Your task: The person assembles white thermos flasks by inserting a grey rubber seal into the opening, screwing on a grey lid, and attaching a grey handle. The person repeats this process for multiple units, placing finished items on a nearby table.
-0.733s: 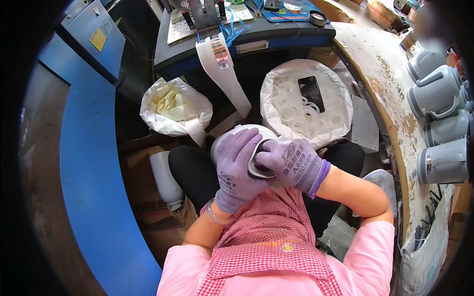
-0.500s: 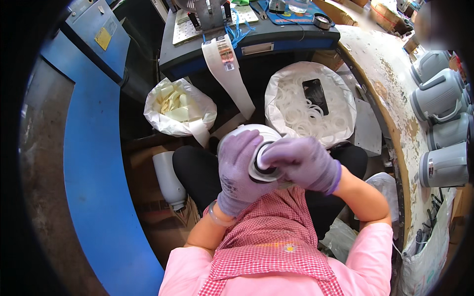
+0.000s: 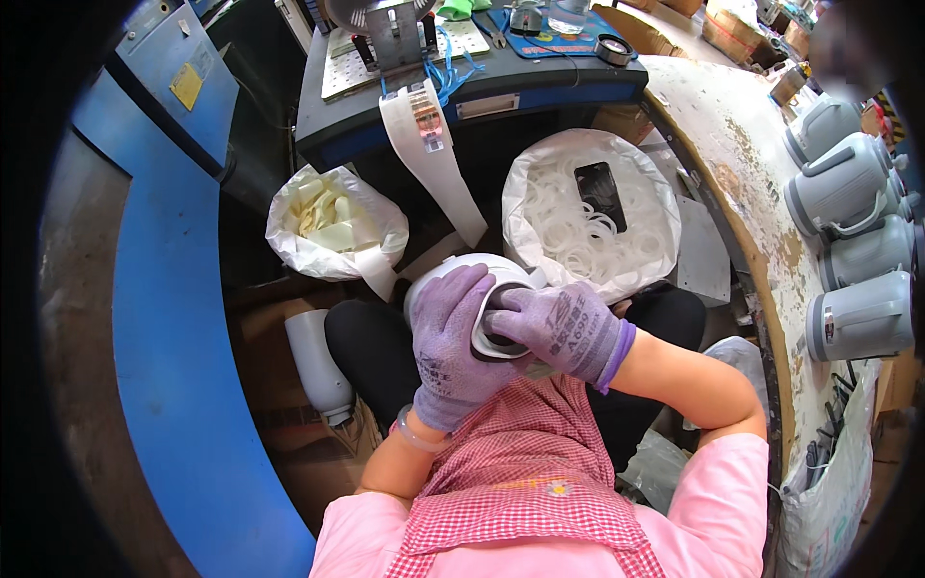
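Note:
A light grey-white jug (image 3: pixel 518 272) stands between my thighs, its round mouth turned up toward me. My left hand (image 3: pixel 451 337), in a purple work glove, is wrapped round the jug's near left side beside the mouth. My right hand (image 3: pixel 567 332), gloved the same, has its fingers curled down into the dark opening. Whatever those fingertips hold, if anything, is hidden inside the rim. Just beyond the jug, a white bag (image 3: pixel 670 236) holds many translucent white rings (image 3: pixel 564 246), with a black phone-like slab (image 3: pixel 600 196) lying on them.
A white bottle-shaped vessel (image 3: pixel 316 361) lies by my left leg. Another bag (image 3: pixel 284 217) holds pale paper scraps. A label strip (image 3: pixel 424 125) hangs from the dark bench (image 3: pixel 337 120). Several grey jugs (image 3: pixel 838 188) line the worn table (image 3: pixel 713 120) on the right. A blue panel (image 3: pixel 169 318) runs along the left.
My right hand has turned, and its fingers reach deeper into the jug's mouth. The jug is tipped a little differently. My left hand keeps its grip. The whole view has shifted slightly.

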### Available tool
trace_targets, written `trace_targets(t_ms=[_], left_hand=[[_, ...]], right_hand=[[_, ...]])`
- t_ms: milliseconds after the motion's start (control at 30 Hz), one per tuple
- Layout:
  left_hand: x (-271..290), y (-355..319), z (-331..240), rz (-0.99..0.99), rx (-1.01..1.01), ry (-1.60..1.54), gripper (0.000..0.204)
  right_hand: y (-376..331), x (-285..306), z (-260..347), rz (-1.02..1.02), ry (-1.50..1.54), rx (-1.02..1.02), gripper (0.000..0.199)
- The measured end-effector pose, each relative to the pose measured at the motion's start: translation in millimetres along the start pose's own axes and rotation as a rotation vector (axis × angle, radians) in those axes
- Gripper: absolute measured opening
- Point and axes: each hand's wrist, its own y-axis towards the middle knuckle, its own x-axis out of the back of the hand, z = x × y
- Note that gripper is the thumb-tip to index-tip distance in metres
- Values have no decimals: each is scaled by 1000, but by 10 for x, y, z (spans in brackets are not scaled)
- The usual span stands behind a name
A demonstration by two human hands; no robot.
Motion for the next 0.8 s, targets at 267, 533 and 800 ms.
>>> trace_targets(t_ms=[267, 533, 800], left_hand=[[-84, 201, 7, 77, -71, 101, 78], [-349, 422, 145, -24, -68, -24, 28], [-503, 625, 631, 23, -145, -129, 30]], right_hand=[[37, -30, -244, -272, 109, 90, 13], [135, -463, -600, -151, 81, -49, 7], [321, -416, -955, -101, 220, -93, 6]])
